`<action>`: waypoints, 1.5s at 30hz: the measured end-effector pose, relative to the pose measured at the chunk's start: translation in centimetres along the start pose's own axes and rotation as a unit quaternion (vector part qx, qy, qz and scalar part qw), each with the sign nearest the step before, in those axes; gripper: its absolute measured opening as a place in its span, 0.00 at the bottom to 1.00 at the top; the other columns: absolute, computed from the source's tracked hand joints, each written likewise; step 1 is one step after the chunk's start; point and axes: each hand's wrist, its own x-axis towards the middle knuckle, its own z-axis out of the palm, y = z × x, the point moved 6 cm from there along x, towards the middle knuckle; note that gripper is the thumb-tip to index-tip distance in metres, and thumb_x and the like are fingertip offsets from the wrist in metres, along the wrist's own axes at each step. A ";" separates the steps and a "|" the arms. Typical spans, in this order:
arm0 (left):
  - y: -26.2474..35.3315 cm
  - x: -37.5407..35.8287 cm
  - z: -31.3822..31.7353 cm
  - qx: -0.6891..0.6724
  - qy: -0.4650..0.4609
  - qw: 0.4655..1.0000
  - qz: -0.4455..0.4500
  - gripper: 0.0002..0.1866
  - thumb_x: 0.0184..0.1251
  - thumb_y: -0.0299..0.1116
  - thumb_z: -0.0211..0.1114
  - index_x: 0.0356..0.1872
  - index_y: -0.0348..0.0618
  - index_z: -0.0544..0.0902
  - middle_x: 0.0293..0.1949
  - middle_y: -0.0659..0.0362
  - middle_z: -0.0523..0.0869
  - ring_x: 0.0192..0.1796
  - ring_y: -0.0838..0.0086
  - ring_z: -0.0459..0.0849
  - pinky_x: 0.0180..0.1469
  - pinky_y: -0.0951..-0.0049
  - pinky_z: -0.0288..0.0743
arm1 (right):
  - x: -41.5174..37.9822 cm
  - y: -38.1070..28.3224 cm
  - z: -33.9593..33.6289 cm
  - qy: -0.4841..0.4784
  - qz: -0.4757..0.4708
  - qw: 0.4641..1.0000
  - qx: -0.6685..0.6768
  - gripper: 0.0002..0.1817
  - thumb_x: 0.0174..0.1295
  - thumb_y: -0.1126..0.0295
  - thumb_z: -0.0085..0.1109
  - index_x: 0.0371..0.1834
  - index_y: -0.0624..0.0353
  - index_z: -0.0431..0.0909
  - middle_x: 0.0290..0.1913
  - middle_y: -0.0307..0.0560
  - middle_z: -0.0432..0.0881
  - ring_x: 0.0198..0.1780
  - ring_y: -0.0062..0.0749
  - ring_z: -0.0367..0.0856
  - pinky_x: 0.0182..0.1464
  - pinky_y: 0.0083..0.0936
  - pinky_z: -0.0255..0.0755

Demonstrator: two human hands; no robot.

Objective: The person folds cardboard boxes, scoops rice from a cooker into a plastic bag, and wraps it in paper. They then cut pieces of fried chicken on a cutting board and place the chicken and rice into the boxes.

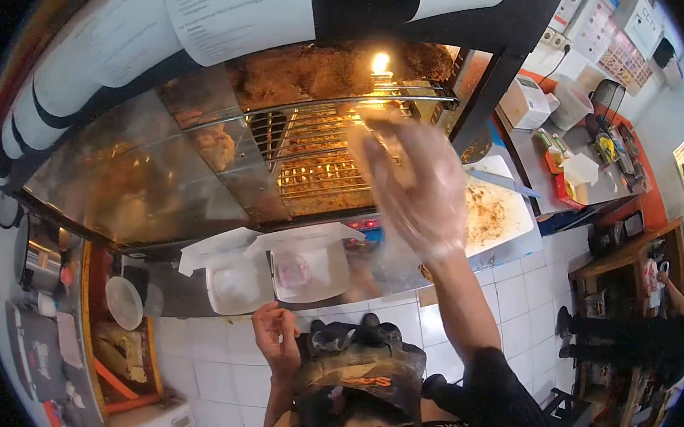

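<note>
My right hand [416, 191], in a clear plastic glove, is raised before the lit warming cabinet [262, 155]. Its blurred fingers are bent and look apart, and I see nothing held between them. Wire racks [323, 152] lie behind it, with browned fried food [297, 73] on the upper level. My bare left hand [276, 337] is low, just below the front corner of an open white box [317, 272]. Its fingers are curled in, with nothing visible in them. That box contains a small pinkish packet [293, 271]. A second open white box [238, 286] stands on its left.
Right of the cabinet, a knife [505, 182] rests on a crumb-covered white board [498, 218]. A steel counter [549, 190] carries a white machine [526, 102] and small boxes. Another person [638, 333] stands at wooden shelving on the right. A white round container [124, 302] is at left.
</note>
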 end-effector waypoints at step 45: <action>-0.8 6.4 -11.7 0.052 0.003 0.998 0.040 0.15 0.76 0.27 0.64 0.59 0.35 0.75 0.41 0.52 0.87 0.32 0.74 0.87 0.33 0.74 0.81 | -6.6 -1.4 -1.9 -0.056 0.392 0.842 0.366 0.30 0.77 0.65 0.56 0.76 0.69 0.63 0.72 0.53 0.73 0.70 0.37 0.74 0.69 0.33 0.71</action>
